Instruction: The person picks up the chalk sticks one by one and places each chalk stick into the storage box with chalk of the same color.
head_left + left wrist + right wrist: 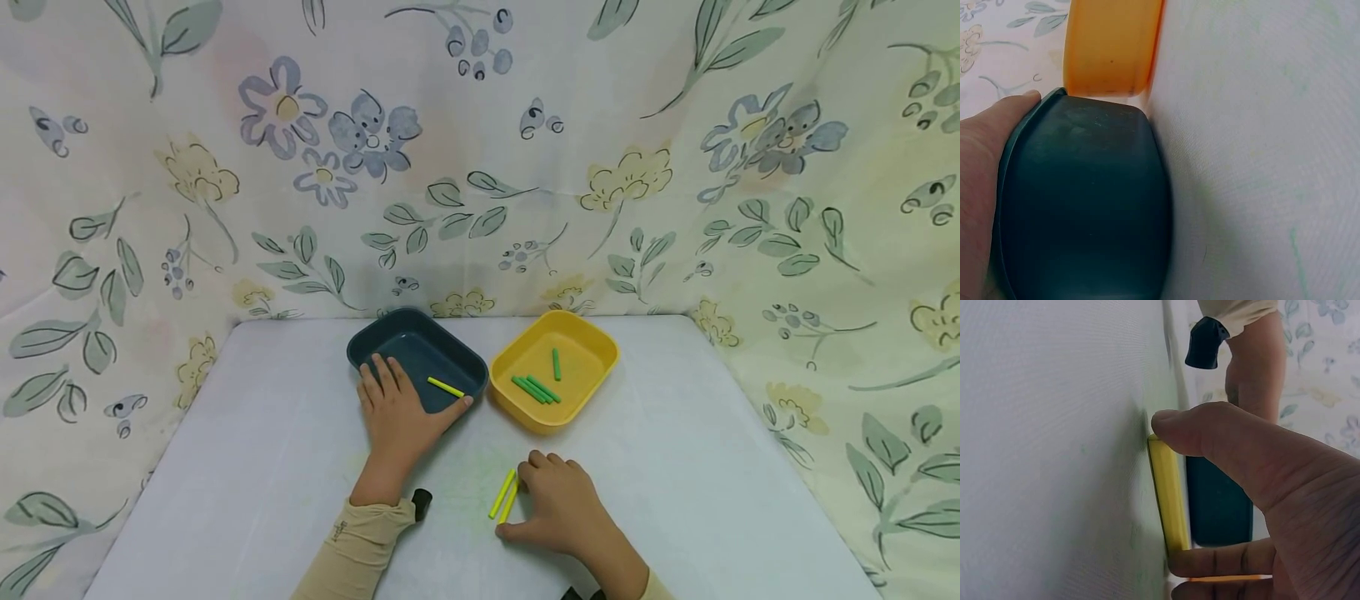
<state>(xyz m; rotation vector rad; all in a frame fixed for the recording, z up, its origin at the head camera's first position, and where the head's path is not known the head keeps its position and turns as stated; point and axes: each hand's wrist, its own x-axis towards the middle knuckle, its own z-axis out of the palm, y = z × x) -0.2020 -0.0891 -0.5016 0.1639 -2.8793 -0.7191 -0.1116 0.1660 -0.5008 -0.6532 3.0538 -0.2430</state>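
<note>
In the head view, my left hand point(396, 417) is spread over the dark teal tray point(411, 343), its fingers reaching inside and its thumb along the near right rim. One yellow chalk-like stick point(444, 386) lies in that tray. Lower right, my right hand point(558, 507) pinches another yellow chalk-like stick point(509, 502) end to end. The right wrist view has the thumb at one end of this stick point(1170, 497) and a finger at the other, close over the cloth. Just left of it lies one more yellow stick point(501, 493).
To the right of the teal tray stands a yellow tray point(588, 354) with several green sticks point(534, 389). Faint green marks show on the white tablecloth point(675, 467). A floral curtain point(465, 208) hangs behind the table. Something black point(422, 503) sits at my left cuff.
</note>
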